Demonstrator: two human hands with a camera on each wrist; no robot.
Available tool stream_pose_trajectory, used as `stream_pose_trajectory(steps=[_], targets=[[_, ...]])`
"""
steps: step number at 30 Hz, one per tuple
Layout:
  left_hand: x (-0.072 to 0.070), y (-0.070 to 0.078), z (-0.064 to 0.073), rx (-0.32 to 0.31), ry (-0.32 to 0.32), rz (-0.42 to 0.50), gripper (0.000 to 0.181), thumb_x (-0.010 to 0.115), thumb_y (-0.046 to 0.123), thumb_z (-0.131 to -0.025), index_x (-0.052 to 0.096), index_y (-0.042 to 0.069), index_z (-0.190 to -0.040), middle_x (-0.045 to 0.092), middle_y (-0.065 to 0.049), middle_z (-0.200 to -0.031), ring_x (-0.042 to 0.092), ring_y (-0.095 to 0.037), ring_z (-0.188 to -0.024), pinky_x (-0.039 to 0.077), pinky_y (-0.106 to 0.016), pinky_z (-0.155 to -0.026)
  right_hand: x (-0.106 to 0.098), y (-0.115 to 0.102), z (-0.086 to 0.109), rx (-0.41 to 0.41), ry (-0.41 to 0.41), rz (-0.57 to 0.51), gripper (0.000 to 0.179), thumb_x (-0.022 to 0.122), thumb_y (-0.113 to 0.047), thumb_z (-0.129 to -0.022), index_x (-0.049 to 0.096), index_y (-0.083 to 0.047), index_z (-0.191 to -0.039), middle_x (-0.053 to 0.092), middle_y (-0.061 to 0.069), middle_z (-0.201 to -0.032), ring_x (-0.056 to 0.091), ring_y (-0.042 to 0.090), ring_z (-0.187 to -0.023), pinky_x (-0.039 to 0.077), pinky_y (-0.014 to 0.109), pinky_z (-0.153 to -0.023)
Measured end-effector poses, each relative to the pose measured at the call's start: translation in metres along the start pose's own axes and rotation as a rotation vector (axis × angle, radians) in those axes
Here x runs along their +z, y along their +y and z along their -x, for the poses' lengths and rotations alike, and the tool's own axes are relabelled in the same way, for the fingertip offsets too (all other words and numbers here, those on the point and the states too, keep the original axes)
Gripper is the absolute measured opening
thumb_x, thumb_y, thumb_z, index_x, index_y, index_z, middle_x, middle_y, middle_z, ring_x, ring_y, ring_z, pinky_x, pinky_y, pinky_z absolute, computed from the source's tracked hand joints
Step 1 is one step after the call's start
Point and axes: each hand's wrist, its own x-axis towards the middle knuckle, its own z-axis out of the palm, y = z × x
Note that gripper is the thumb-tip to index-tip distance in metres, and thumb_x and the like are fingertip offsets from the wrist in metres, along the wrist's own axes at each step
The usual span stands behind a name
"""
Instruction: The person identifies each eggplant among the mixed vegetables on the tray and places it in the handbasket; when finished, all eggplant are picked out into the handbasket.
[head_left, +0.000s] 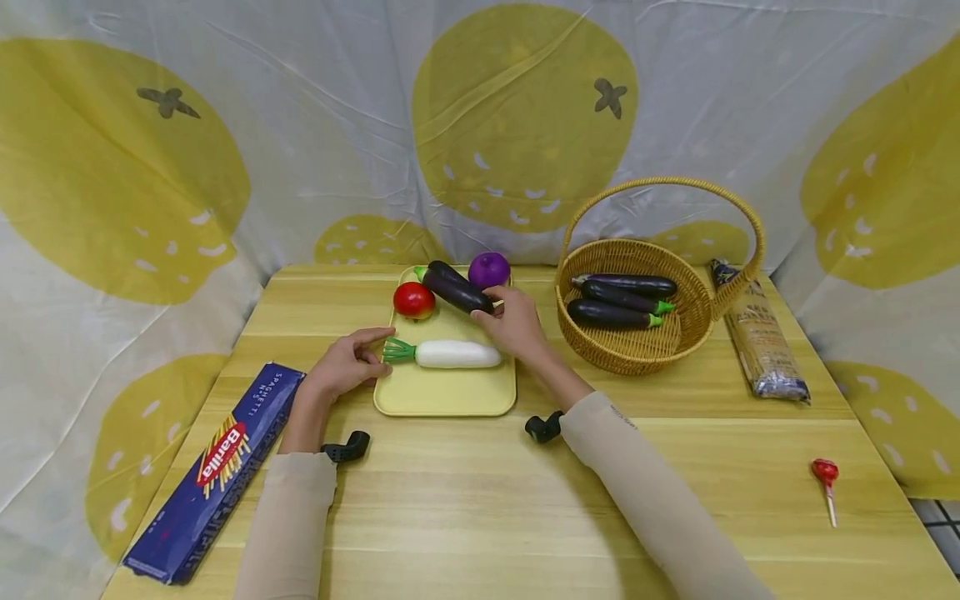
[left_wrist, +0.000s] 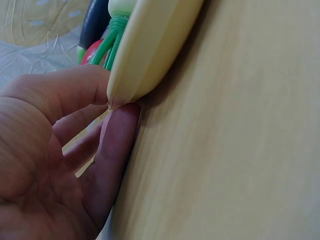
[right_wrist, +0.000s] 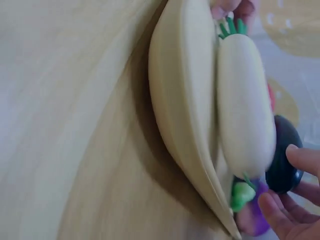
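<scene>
**Now: hands working at the yellow tray**

Broadly, the worktop is carrying everything. At its right back a basket is holding three aubergines, with a foil packet lying beside it; a pasta box is sitting at the left edge. In the middle, the tray is bearing a white radish, an aubergine, a tomato and a purple onion. The left hand is pinching the tray's left rim between thumb and fingers. The right hand is gripping the aubergine's near end with its fingertips, over the tray. A lollipop is lying at the right.
</scene>
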Motion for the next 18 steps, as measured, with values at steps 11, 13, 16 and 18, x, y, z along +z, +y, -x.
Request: stream_pose_trajectory(steps=[11, 13, 16, 18], targets=[[0.000, 0.000, 0.000, 0.004, 0.009, -0.008, 0.070, 0.079, 0.007, -0.088, 0.053, 0.017, -0.152, 0.061, -0.015, -0.098, 0.059, -0.021, -0.080, 0.059, -0.029, -0.066, -0.061, 0.000, 0.035, -0.083, -0.032, -0.013, 0.048, 0.073, -0.018, -0.096, 0.061, -0.004, -0.141, 0.066, 0.017, -0.131, 0.069, 0.031, -0.105, 0.060, 0.042, -0.094], [0.000, 0.000, 0.000, 0.007, 0.009, -0.011, 0.070, 0.079, 0.006, -0.088, 0.053, 0.017, -0.152, 0.060, -0.015, -0.099, 0.059, -0.021, -0.082, 0.060, -0.029, -0.067, -0.072, 0.003, 0.041, -0.105, -0.017, -0.007, 0.048, 0.073, -0.017, -0.097, 0.060, -0.004, -0.142, 0.065, 0.017, -0.132, 0.068, 0.030, -0.105, 0.059, 0.042, -0.096], [0.000, 0.000, 0.001, 0.015, -0.003, -0.017, 0.071, 0.078, 0.006, -0.089, 0.051, 0.016, -0.153, 0.060, -0.017, -0.099, 0.059, -0.023, -0.083, 0.061, -0.030, -0.068, -0.088, 0.008, 0.050, -0.143, 0.007, 0.009, 0.047, 0.073, -0.016, -0.097, 0.061, -0.004, -0.141, 0.065, 0.017, -0.128, 0.067, 0.032, -0.103, 0.059, 0.044, -0.094], [0.001, 0.000, 0.000, 0.009, -0.002, -0.012, 0.071, 0.078, 0.005, -0.089, 0.052, 0.018, -0.153, 0.059, -0.017, -0.100, 0.059, -0.023, -0.084, 0.061, -0.030, -0.069, -0.100, 0.013, 0.055, -0.160, 0.022, 0.030, 0.046, 0.073, -0.016, -0.097, 0.062, -0.006, -0.141, 0.065, 0.017, -0.128, 0.067, 0.032, -0.103, 0.059, 0.045, -0.094]])
